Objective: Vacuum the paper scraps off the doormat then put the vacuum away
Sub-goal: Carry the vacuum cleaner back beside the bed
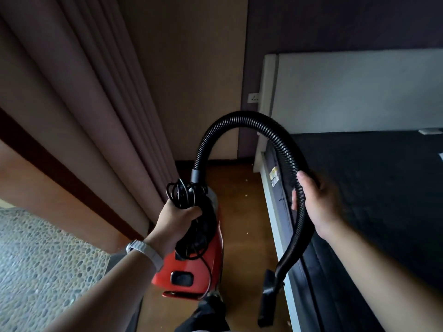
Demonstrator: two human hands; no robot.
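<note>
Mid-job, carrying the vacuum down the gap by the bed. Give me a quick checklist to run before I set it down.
1. Left hand grips the red vacuum by its top, with the coiled cord: ok.
2. Right hand holds the black hose: ok.
3. Nozzle hangs free, near the bed frame: cannot tell if it touches.
4. Cord fully bundled: not ok, one loop dangles over the vacuum's body.
5. Wooden floor ahead free of obstacles: ok, though small pale specks lie on it.
6. Doormat cleaned of scraps: cannot tell, no doormat in view.
</note>
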